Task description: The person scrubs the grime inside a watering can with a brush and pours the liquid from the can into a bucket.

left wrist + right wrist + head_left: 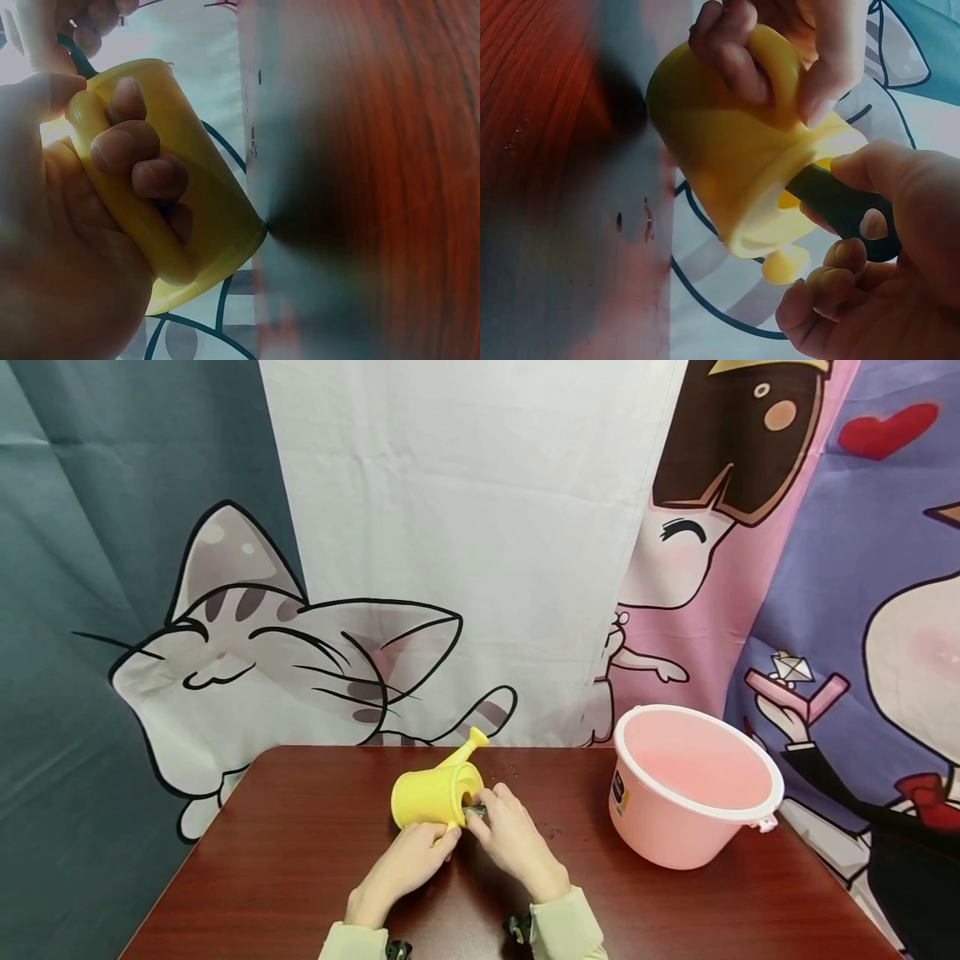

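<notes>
A yellow watering can [423,797] is tipped on its side over the table, its spout [465,747] pointing up and away and its mouth toward the right. My left hand [412,862] grips the can's loop handle [124,202], with the fingers curled through it. In my right hand [516,837] is a dark green handle [844,206] with a hole near its end, pinched between thumb and fingers. Its far part reaches into the can's mouth [780,206]. What lies inside the can is hidden, so I cannot tell the kind of tool.
To the right on the brown table [300,860] stands a pink bucket [660,827] with a pale rim. Small drops [648,221] dot the tabletop near the can. Behind the table hangs a cartoon-printed cloth [480,527].
</notes>
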{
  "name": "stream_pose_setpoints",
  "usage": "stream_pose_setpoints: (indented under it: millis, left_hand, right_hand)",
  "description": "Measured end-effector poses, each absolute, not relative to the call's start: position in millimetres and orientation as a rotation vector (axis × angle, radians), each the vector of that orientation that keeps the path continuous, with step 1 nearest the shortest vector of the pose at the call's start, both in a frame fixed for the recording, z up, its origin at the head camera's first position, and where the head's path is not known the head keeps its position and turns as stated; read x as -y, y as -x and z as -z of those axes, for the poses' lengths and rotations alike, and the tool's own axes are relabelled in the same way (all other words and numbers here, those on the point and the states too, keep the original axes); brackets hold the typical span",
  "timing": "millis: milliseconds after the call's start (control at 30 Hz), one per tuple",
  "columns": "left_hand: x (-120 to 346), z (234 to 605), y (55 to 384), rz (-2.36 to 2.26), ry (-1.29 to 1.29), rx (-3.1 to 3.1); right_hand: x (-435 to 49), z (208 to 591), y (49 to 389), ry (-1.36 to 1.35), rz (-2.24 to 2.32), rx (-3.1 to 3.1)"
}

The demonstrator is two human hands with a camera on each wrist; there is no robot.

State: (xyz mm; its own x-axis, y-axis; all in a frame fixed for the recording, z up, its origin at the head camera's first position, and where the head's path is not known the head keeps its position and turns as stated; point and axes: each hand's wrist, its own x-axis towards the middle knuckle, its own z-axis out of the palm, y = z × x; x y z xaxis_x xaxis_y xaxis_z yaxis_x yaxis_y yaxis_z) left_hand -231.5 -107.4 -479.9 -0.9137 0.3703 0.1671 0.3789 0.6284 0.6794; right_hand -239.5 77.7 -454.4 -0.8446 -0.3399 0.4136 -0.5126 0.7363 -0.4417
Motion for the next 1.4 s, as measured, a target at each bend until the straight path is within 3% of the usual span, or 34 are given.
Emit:
stream_pose_setpoints:
  millis: [800, 1400]
  left_hand:
    - [109.6, 480.3, 231.7, 1.213, 0.666, 2.834]
    - [109.7, 480.4, 233.1, 1.166, 0.658, 2.839]
  right_hand:
    - [-95.0, 430.9, 234.5, -0.61, -0.835, 2.551]
    - [-75.9, 449.9, 237.9, -0.642, -0.874, 2.632]
